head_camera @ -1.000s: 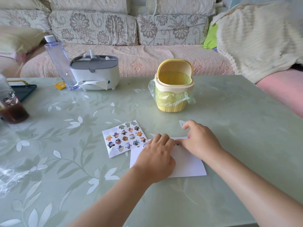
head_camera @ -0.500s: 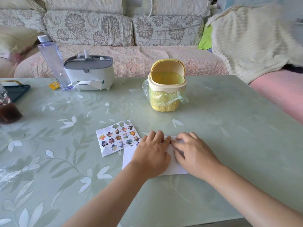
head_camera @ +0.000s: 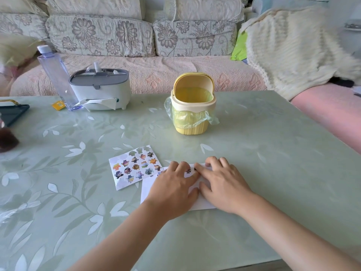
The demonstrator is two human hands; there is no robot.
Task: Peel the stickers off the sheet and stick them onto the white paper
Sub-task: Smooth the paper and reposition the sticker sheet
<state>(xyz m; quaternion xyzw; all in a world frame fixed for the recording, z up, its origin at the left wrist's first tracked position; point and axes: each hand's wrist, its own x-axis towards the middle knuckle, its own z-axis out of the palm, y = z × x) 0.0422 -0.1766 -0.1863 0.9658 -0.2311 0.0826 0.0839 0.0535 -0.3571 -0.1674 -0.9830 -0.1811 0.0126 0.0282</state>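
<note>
The sticker sheet [head_camera: 134, 166] with several small cartoon stickers lies flat on the green table, left of my hands. The white paper [head_camera: 148, 187] lies beside it, mostly covered by both hands. My left hand [head_camera: 172, 187] rests flat on the paper's left half with fingers extended. My right hand [head_camera: 220, 184] lies on the right half, its index fingertip pressing a small dark sticker [head_camera: 195, 169] onto the paper near the top edge. Another sticker [head_camera: 188, 171] shows between the two hands.
A yellow mini bin [head_camera: 192, 109] with a plastic liner stands behind the paper. A white tissue box [head_camera: 100, 92] and a clear bottle [head_camera: 56, 77] stand at the back left, a dark tray [head_camera: 12, 112] and a dark drink [head_camera: 6, 140] at the left edge. A sofa runs behind.
My right hand has slid in from the paper's top right corner to beside the left hand and now presses a sticker down. The left hand stays on the paper.
</note>
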